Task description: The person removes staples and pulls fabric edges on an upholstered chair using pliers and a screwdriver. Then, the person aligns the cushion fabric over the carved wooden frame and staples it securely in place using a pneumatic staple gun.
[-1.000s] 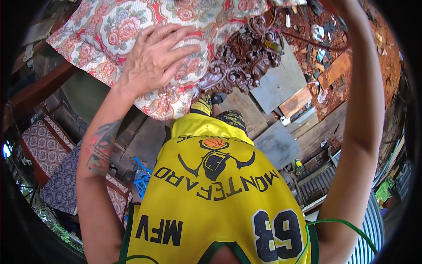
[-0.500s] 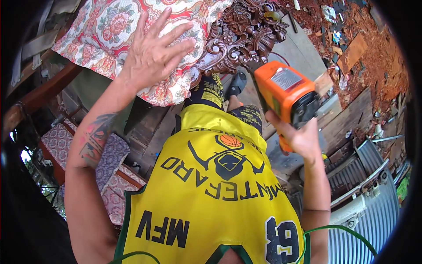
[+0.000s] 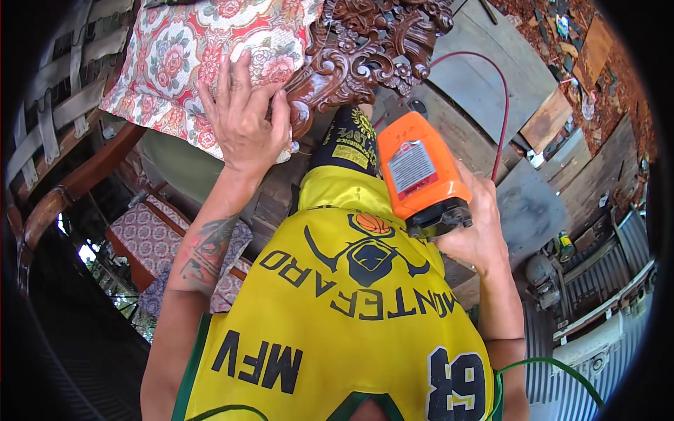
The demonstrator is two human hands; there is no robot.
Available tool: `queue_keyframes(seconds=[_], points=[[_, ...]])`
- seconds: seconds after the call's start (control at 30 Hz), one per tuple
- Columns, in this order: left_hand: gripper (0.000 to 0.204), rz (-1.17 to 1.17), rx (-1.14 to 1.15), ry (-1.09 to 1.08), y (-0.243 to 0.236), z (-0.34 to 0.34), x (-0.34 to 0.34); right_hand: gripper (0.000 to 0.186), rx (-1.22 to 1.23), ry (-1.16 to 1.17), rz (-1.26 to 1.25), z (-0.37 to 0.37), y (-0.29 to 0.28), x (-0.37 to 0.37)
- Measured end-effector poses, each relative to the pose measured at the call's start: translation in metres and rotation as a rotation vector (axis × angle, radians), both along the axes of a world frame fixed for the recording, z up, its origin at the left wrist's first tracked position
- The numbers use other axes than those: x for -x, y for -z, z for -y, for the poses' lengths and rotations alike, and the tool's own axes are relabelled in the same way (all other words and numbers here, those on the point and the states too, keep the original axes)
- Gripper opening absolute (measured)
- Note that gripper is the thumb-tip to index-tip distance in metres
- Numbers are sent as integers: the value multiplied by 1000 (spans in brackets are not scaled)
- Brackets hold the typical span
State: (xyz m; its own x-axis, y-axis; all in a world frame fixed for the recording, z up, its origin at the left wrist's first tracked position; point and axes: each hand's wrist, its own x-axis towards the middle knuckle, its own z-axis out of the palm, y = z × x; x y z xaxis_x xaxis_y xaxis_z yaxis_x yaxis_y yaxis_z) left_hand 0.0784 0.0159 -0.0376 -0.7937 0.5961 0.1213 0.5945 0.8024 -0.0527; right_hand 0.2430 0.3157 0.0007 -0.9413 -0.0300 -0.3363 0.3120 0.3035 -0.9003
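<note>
My left hand (image 3: pixel 242 116) lies on red and white floral upholstery fabric (image 3: pixel 168 59), fingers stretched out and thumb apart, near the fabric's front edge. Beside it, dark brown carved wood (image 3: pixel 365 63) with scrolls and flowers runs along the fabric's right border. My right hand (image 3: pixel 479 224) is wrapped around the handle of an orange air staple gun (image 3: pixel 414 168) with a black end cap and a label. The gun's nose points away from me, a little short of the carving. Its body hides most of my right fingers.
A thin red hose (image 3: pixel 504 91) loops over grey boards (image 3: pixel 491 63) at the right. Reddish soil with debris (image 3: pixel 611 63) lies beyond. Corrugated metal (image 3: pixel 597 372) stands at lower right. At left are a wooden frame with straps (image 3: pixel 60 140) and patterned cushions (image 3: pixel 151 235).
The staple gun has swung left, closer to my body, and its labelled side now faces up. My left hand has slid down toward the fabric's front edge. The whole view has shifted somewhat.
</note>
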Motion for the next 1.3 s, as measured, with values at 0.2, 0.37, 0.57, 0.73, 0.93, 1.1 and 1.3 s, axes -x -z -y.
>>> queue_keyframes(seconds=[0.2, 0.37, 0.57, 0.73, 0.93, 1.1, 1.3], points=[[15, 8, -66, -46, 5, 2, -5, 76, 135, -27, 18, 1, 15, -2], [31, 67, 66, -66, -4, -11, -18, 56, 173, -49, -97, 13, 32, 6], [39, 137, 50, -196, -2, -8, -30, 33, 100, -144, -110, 32, 23, 54], [38, 172, -17, -253, -2, -5, -35, 24, 43, -274, -90, 50, 10, 95], [35, 186, -121, -322, 2, -4, -38, 31, -50, -365, -52, 65, -1, 124], [32, 174, -146, -348, 4, -3, -39, 37, 11, -294, 272, 77, -8, 135], [22, 122, -216, -349, 7, -3, -39, 35, 59, -148, 668, 87, -16, 149]])
